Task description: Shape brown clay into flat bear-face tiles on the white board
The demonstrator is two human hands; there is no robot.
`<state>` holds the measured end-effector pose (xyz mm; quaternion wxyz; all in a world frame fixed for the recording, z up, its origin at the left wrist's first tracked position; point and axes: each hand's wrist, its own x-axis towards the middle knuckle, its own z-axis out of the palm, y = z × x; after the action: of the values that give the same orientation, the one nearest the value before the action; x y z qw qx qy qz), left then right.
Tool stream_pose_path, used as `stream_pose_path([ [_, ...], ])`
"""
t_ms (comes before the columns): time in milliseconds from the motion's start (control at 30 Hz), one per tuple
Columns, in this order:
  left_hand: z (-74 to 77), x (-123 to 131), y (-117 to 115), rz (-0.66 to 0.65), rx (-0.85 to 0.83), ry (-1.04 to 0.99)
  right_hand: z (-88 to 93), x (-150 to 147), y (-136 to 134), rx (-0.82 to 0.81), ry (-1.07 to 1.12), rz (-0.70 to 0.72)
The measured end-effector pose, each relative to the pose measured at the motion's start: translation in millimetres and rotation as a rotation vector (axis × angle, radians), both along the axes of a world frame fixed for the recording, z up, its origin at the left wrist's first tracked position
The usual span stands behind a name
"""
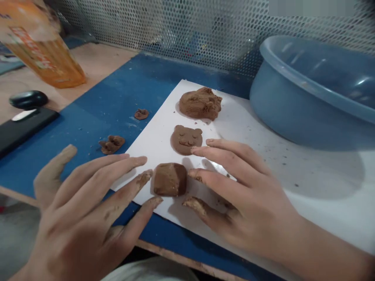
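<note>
A squared block of brown clay [170, 179] lies on a white sheet [263, 164] near its front edge. My left hand [88, 207] is open, fingers spread, with its clay-smeared fingertips just left of the block. My right hand [234, 195] is open too, its fingertips just right of the block and close to it. Behind the block sits a flat clay bear face [186, 139] with ears and eyes. Farther back rests a rough lump of clay [200, 103].
A blue plastic basin [316, 89] stands at the right rear. Small clay scraps [111, 144] and a clay scrap [141, 114] lie on the blue table top [117, 97]. An orange packet [38, 47], a black mouse-like object [28, 99] and a dark pad [23, 127] are at the left. White mesh [175, 27] backs the table.
</note>
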<state>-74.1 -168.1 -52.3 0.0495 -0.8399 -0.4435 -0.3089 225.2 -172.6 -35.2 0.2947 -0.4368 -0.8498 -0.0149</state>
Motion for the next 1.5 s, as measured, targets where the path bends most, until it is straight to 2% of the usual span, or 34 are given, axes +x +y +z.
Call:
stream_pose_path([
  [200, -2.3, 8, 3, 0.042, -0.035, 0.024, 2.6, -6, -1, -0.041, -0.078, -0.058],
  [367, -5.4, 8, -11, 0.092, -0.025, 0.077, 3.9, -9, -17, -0.026, -0.366, -0.123],
  [500, -9.6, 8, -17, 0.053, -0.031, 0.075, -1.5, -13, -33, 0.020, -0.487, -0.080],
  [767, -14.6, -2, -10, 0.105, -0.033, 0.079, -5.5, -12, -34, 0.043, -0.459, -0.106],
  [967, -11.4, 5, -5, 0.061, -0.043, 0.082, -1.5, -14, -33, 0.055, -0.439, -0.097],
  [1233, -8.9, 9, 0, 0.066, -0.074, 0.075, 1.7, -12, -32, 0.005, -0.406, -0.109],
  [1400, -10.7, 4, 0, 0.026, -0.089, 0.051, 4.9, -10, -27, -0.039, -0.387, -0.100],
  [1500, -11.2, -1, 1, 0.015, -0.090, 0.057, 6.5, -10, -24, -0.041, -0.302, -0.131],
])
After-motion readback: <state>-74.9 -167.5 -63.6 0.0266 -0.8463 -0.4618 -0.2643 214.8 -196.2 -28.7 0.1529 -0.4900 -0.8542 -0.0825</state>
